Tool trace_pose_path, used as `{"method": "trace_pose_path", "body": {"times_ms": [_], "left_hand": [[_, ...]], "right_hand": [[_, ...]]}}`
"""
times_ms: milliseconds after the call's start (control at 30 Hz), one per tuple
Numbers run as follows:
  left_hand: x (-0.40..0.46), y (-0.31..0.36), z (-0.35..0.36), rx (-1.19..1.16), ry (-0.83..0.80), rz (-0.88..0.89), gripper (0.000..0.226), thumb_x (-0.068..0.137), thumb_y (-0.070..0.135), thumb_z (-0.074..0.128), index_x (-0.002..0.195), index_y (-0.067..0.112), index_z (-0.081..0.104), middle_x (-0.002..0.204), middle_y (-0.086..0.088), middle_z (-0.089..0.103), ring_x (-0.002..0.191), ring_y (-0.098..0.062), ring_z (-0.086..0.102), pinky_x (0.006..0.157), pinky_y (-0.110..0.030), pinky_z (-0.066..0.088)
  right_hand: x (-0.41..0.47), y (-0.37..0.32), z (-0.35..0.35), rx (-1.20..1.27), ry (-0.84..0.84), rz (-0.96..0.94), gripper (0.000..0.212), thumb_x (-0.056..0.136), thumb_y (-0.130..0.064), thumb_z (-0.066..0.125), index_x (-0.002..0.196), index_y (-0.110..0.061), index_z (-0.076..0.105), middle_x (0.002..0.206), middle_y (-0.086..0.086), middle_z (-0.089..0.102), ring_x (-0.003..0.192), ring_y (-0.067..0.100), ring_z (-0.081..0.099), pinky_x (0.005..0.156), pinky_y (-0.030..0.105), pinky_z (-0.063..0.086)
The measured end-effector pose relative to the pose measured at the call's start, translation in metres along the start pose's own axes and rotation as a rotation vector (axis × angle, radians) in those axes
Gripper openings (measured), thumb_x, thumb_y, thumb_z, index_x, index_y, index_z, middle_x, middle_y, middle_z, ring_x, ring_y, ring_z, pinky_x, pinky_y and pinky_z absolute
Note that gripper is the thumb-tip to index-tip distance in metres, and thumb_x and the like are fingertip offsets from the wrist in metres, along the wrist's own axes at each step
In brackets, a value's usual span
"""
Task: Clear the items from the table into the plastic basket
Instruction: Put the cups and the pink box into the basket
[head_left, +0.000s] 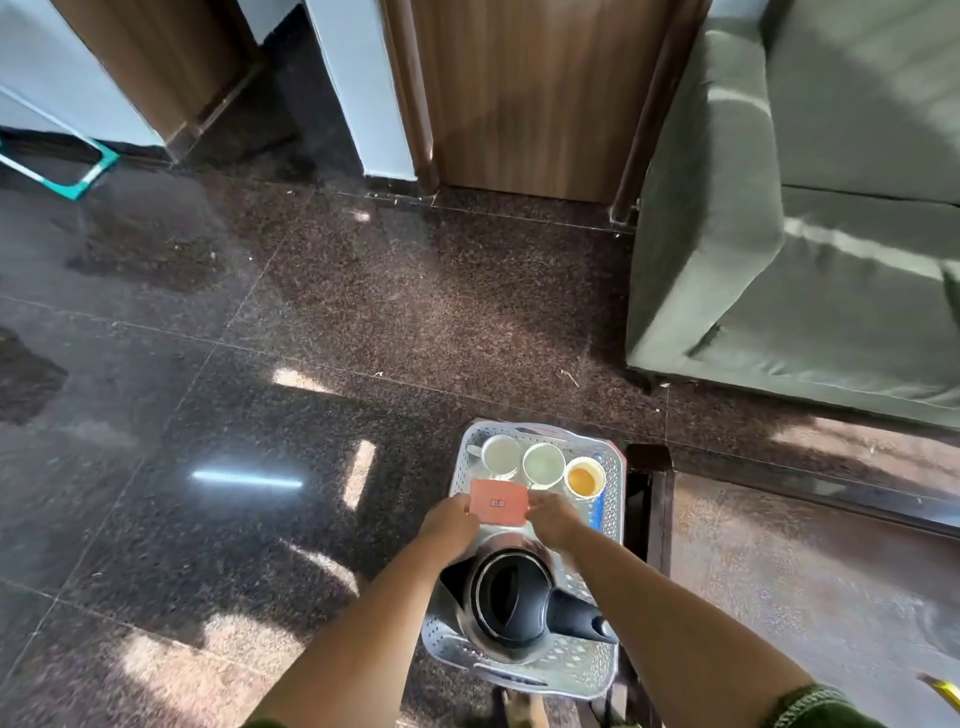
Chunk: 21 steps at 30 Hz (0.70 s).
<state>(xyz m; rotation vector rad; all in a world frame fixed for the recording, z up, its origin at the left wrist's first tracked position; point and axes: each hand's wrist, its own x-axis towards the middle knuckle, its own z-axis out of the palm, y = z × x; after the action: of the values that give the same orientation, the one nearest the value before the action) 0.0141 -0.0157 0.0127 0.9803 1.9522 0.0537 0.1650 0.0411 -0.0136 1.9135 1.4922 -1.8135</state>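
From the head view, a green sofa (810, 218) fills the upper right of the frame, a wooden door (524, 93) stands at the top middle, and a teal frame (78, 171) pokes in at the upper left. The dark shiny floor (260, 338) takes up most of the picture. A dark table (810, 561) sits at the lower right, just beside the basket (615, 499), which is low in the middle. Inside the basket, along its far edge, stand three cups in a row: a white cup (500, 453), a pale cup (543, 464) and an orange cup (585, 477). A black kettle (514, 603) sits in the near part, its spout pointing to the right of the frame. Both arms reach over the kettle and hide part of it. The left hand (450, 522) and the right hand (551, 519) each pinch one end of a red card (498, 501) above the basket. The card lies flat with its long side going left to right. The fingers under it are hidden. The small mark on the card is too tiny to read. A yellow thing at the lower right corner is cut off.
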Motion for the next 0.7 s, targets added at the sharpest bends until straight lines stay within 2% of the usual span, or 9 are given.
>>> {"method": "trace_pose_path", "body": {"times_ms": [100,133,200,267,367,500,600,633,700], "left_hand": [[0.010,-0.005,0.003,-0.013,-0.048,-0.052,0.038,0.092,0.016,0.040,0.127,0.009,0.054,0.130,-0.016,0.058,0.118,-0.030,0.055,0.100,-0.034,0.045],[0.014,-0.006,0.003,-0.025,-0.052,-0.067,0.040,0.092,0.016,0.040,0.130,0.009,0.053,0.132,-0.016,0.056,0.120,-0.030,0.054,0.101,-0.035,0.044],[0.020,-0.008,0.004,-0.050,-0.067,-0.068,0.040,0.094,0.015,0.039,0.131,0.007,0.051,0.133,-0.017,0.055,0.120,-0.030,0.053,0.101,-0.034,0.043],[0.024,-0.007,0.006,-0.077,-0.115,-0.042,0.036,0.096,0.011,0.038,0.129,0.003,0.051,0.131,-0.018,0.055,0.115,-0.028,0.054,0.094,-0.030,0.042],[0.027,-0.008,0.012,-0.131,-0.156,-0.024,0.036,0.095,0.007,0.038,0.128,0.004,0.050,0.131,-0.017,0.054,0.116,-0.028,0.053,0.096,-0.031,0.040],[0.029,-0.012,0.016,-0.117,-0.182,-0.010,0.043,0.093,0.012,0.040,0.135,0.006,0.044,0.142,-0.015,0.040,0.127,-0.030,0.045,0.109,-0.037,0.036],[0.026,-0.013,0.016,-0.044,-0.195,-0.017,0.050,0.093,0.020,0.043,0.142,0.009,0.039,0.148,-0.013,0.034,0.131,-0.029,0.041,0.112,-0.039,0.033],[0.025,-0.012,0.015,-0.030,-0.182,-0.017,0.047,0.093,0.020,0.042,0.139,0.010,0.043,0.145,-0.013,0.039,0.128,-0.029,0.044,0.109,-0.038,0.036],[0.019,-0.009,0.009,0.013,-0.141,-0.016,0.043,0.095,0.019,0.038,0.135,0.009,0.048,0.138,-0.016,0.049,0.121,-0.030,0.051,0.101,-0.036,0.041]], "right_hand": [[0.009,-0.001,0.004,-0.040,-0.030,0.012,0.039,0.090,0.003,0.045,0.124,-0.004,0.061,0.100,0.008,0.065,0.067,0.004,0.056,0.055,0.015,0.041],[0.012,-0.002,0.008,-0.044,-0.033,0.006,0.038,0.089,0.004,0.046,0.122,-0.003,0.063,0.105,0.014,0.069,0.071,0.008,0.057,0.055,0.017,0.040],[0.015,-0.004,0.015,-0.065,-0.068,0.020,0.037,0.091,0.002,0.046,0.124,-0.002,0.061,0.119,0.020,0.065,0.086,0.017,0.055,0.062,0.021,0.043],[0.018,-0.008,0.019,-0.073,-0.089,0.026,0.034,0.092,-0.001,0.046,0.124,-0.001,0.059,0.117,0.021,0.063,0.090,0.020,0.054,0.064,0.022,0.045],[0.022,-0.009,0.019,-0.096,-0.110,0.059,0.035,0.096,-0.009,0.049,0.128,0.002,0.056,0.130,0.021,0.058,0.113,0.029,0.058,0.090,0.033,0.047],[0.017,-0.012,0.018,0.051,-0.125,0.141,0.040,0.098,-0.011,0.046,0.135,0.002,0.048,0.140,0.020,0.050,0.129,0.033,0.050,0.072,0.029,0.049],[0.017,-0.009,0.022,-0.047,-0.117,0.089,0.037,0.099,-0.012,0.045,0.132,0.002,0.053,0.140,0.020,0.051,0.127,0.033,0.051,0.100,0.038,0.046],[0.015,-0.010,0.022,-0.034,-0.106,0.075,0.037,0.100,-0.012,0.044,0.133,0.002,0.052,0.141,0.019,0.050,0.127,0.033,0.050,0.100,0.037,0.046],[0.004,-0.014,0.017,0.066,-0.084,0.089,0.039,0.100,-0.009,0.041,0.138,0.000,0.046,0.143,0.018,0.047,0.130,0.033,0.048,0.086,0.033,0.050]]}}
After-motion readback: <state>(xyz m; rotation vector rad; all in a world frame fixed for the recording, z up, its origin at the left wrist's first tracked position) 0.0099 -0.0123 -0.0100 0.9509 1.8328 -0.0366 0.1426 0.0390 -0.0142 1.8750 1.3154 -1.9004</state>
